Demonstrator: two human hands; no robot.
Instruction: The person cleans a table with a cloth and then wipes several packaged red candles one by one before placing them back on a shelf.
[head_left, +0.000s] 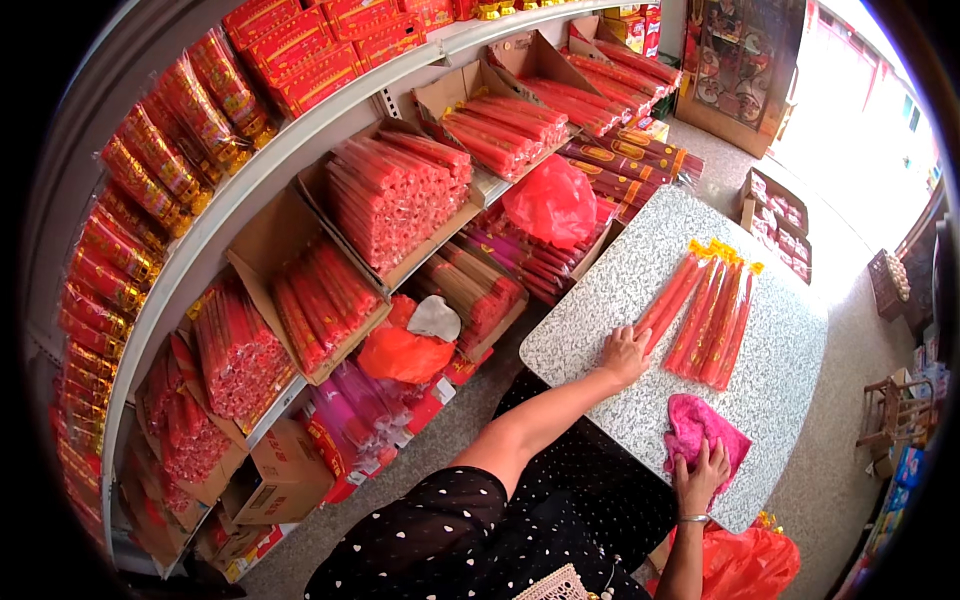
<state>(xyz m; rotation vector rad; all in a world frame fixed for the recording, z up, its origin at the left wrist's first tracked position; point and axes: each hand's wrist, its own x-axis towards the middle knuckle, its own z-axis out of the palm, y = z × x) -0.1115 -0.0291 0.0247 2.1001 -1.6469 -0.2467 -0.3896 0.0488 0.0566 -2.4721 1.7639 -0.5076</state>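
Several red sticks in clear wrappers (707, 322) with yellow ends lie side by side on a speckled grey tabletop (592, 300). My left hand (627, 355) touches the near end of the leftmost red stick (667, 296), which lies slightly apart from the others; whether the fingers close on it I cannot tell. A crumpled pink cloth (694, 424) rests by the table's near right edge. My right hand (702, 469), with a bracelet at the wrist, lies on that cloth, its fingers somewhat spread.
Shelves to the left hold cardboard boxes of red wrapped sticks (401, 199) and red boxes (322, 60). A red plastic bag (551, 201) bulges near the table's far left edge. Another red bag (750, 562) sits below the near right corner. Open cartons (776, 225) stand beyond the table.
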